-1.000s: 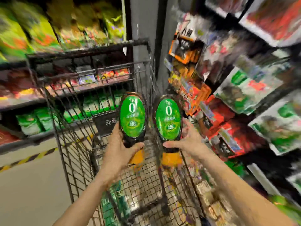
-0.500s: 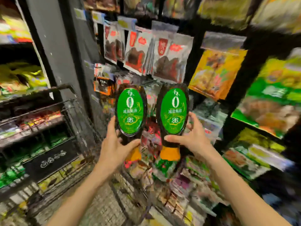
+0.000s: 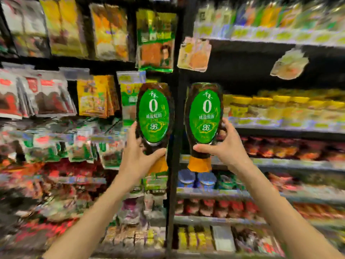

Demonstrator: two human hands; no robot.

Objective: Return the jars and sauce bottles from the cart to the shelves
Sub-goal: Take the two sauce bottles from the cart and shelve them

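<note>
I hold two dark sauce bottles side by side in front of the shelves, both cap-down with orange caps and green oval labels marked "0" and "26". My left hand (image 3: 139, 157) grips the left bottle (image 3: 154, 116) around its lower neck. My right hand (image 3: 222, 146) grips the right bottle (image 3: 204, 116) the same way. The bottles are apart, with a black shelf post (image 3: 172, 184) showing between them. The cart is out of view.
Hanging snack packets (image 3: 93, 96) fill the racks on the left. On the right, shelves (image 3: 280, 128) carry rows of yellow-lidded jars (image 3: 261, 107), red-lidded jars (image 3: 224, 206) and blue-lidded jars (image 3: 196, 178). A dark gap (image 3: 242, 71) lies above the yellow-lidded jars. The picture is blurred by motion.
My view has swung right, away from the cart, which has left the frame. Both hands keep their grip on the bottles, now raised before the jar shelves.
</note>
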